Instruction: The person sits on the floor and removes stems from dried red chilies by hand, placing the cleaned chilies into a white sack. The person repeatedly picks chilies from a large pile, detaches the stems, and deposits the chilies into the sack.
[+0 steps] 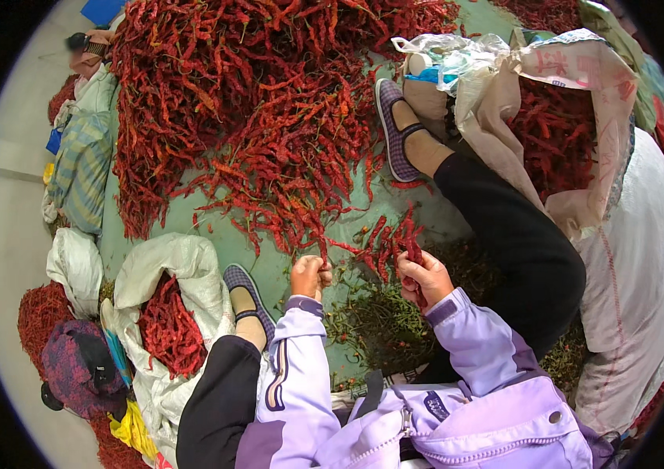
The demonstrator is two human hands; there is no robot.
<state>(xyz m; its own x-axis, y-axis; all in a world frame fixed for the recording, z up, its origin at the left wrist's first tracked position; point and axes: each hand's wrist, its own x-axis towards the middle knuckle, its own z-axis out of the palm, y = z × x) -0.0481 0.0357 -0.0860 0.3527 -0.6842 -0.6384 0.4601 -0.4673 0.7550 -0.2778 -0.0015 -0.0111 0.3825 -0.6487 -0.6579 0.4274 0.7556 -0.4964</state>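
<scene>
Dried red chili peppers (285,148) lie in a big heap in front of me and spread down toward my hands. My left hand (311,275) is closed, its fingers pinched at a dried red chili at the near edge of the spread. A small bunch of dried red chilies (410,244) is gripped in my right hand (426,277), sticking up past the thumb and out below the palm. More chilies lie loose between the two hands. Under and beside my hands is a pile of green-brown stems (383,324).
An open white sack (191,262) of red chilies stands at left; another open sack (563,66) of chilies stands at right, beside a full white sack (629,313). My legs spread around the stem pile. A patterned cap (82,367) and a checked sack (86,168) are farther left.
</scene>
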